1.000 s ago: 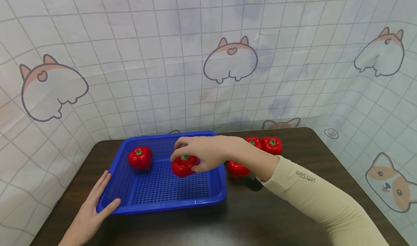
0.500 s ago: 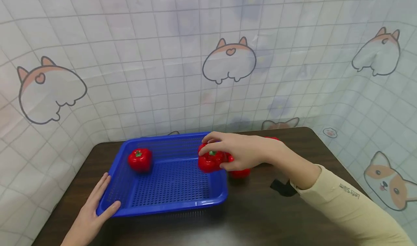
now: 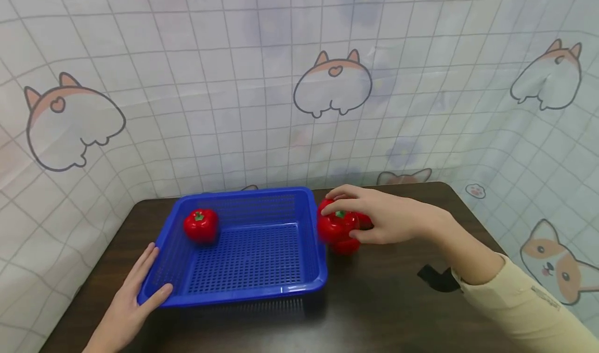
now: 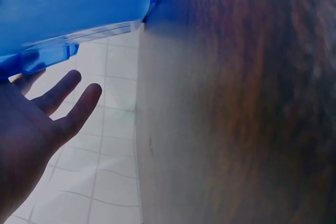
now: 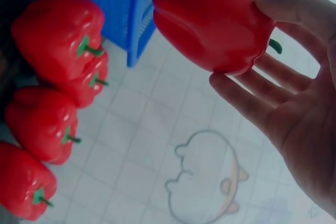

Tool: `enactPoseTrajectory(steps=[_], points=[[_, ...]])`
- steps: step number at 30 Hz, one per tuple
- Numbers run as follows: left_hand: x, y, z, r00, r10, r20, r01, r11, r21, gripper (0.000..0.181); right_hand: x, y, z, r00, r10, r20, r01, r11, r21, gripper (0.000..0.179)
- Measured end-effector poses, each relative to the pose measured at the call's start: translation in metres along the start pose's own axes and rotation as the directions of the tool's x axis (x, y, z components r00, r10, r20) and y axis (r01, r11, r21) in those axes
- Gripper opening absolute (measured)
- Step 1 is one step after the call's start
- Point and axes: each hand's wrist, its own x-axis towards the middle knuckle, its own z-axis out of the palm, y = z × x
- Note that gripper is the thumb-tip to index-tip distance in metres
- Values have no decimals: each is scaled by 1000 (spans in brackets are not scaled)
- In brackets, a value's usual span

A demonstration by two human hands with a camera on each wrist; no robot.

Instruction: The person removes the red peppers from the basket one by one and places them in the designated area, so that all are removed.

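Observation:
My right hand (image 3: pixel 386 215) grips a red bell pepper (image 5: pixel 215 22) by its stem end, thumb on one side and fingers on the other. In the head view it hangs just beyond the right rim of the blue plastic basket (image 3: pixel 243 259), above other red bell peppers (image 3: pixel 345 247) on the table. Another bell pepper (image 3: pixel 201 225) sits inside the basket at the left, green stem up. My left hand (image 3: pixel 126 301) rests against the basket's near left corner, thumb at the front rim and fingers along the left side. Its fingers look extended in the left wrist view.
Several bell peppers (image 5: pixel 42 121) stand in a row beside the basket in the right wrist view. The dark wooden table (image 3: pixel 374 311) backs onto a wall covering (image 3: pixel 234 108) with a grid and cartoon dogs. A black piece (image 3: pixel 437 279) shows under my right wrist.
My right hand has carried the bell pepper from over the basket rightward past its rim, to above the other peppers. The left hand and basket have stayed in place.

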Motion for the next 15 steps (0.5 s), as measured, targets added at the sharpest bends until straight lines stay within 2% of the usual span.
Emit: enactPoseTrajectory(steps=[7, 15], points=[[0, -2, -2, 1000, 6, -17, -6, 1000, 29, 80, -22, 12, 1, 996, 84, -41, -83, 996, 21, 53], [-2, -1, -1, 1000, 8, -27, -7, 999, 35, 79, -45, 32, 8, 989, 114, -97, -113, 993, 15, 52]])
